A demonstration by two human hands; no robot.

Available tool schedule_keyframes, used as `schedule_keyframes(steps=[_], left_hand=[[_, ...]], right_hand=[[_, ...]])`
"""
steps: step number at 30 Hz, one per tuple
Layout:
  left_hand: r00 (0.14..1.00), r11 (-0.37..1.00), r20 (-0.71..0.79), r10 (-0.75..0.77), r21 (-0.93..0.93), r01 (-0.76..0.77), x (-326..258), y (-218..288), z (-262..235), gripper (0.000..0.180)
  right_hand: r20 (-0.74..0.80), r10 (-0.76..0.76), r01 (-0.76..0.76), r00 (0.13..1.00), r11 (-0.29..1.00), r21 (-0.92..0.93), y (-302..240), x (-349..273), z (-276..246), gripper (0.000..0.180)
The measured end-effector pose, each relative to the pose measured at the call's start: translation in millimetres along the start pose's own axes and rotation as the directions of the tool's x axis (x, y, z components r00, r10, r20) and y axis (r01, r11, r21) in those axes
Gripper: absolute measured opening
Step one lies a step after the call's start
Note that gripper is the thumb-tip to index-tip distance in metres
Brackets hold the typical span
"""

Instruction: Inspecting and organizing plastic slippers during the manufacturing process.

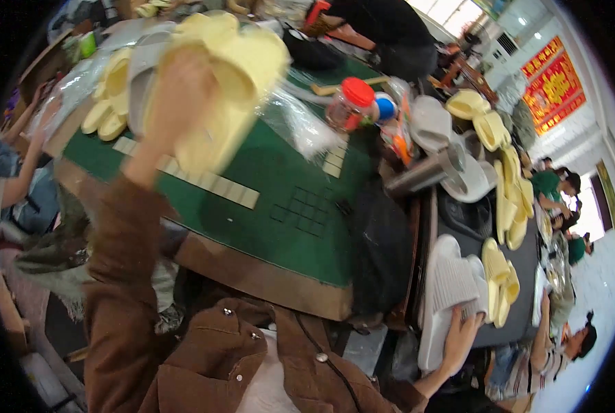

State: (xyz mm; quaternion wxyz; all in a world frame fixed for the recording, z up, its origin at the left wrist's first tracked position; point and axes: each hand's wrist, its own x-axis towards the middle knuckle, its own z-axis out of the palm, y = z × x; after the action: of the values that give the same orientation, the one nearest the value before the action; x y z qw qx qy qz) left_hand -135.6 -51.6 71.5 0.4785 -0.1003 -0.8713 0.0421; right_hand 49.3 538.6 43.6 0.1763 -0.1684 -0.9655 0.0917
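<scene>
My left hand [182, 96], blurred by motion, is raised over the green table top [266, 227] and grips a pair of pale yellow slide slippers [235, 76]. Down at the right, my right hand [461, 337] closes over the heel end of a pair of light grey slippers [452, 282] with ribbed straps. Part of that hand's grip is hidden. Right beside these lie small yellow ribbed slippers [500, 282] on a dark surface. At the table's far left, a grey slipper [142, 76] and more yellow slippers [111, 103] rest past my left hand.
A red-lidded jar [352, 103] and clear plastic wrap [297, 124] lie on the far side. More grey slippers [435, 124] and yellow slippers [510, 193] line the right, near a metal cylinder [428, 168]. Black cloth [380, 248] hangs between the surfaces. Several people are around.
</scene>
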Motion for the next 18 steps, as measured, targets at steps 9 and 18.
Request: schedule_keyframes(steps=[9,18], left_hand=[[0.978,0.996,0.194,-0.083,0.038,0.077,-13.3,-74.9,21.0,0.035],[0.762,0.807,0.647,0.026,-0.463,0.366,-112.3,80.7,-40.8,0.033]], right_hand=[[-0.112,-0.088,0.099,0.990,0.990,0.097,-9.6,4.1,1.4,0.045],[-0.117,-0.049,0.067,0.992,0.986,0.155,-13.5,-0.4,-2.9,0.039]])
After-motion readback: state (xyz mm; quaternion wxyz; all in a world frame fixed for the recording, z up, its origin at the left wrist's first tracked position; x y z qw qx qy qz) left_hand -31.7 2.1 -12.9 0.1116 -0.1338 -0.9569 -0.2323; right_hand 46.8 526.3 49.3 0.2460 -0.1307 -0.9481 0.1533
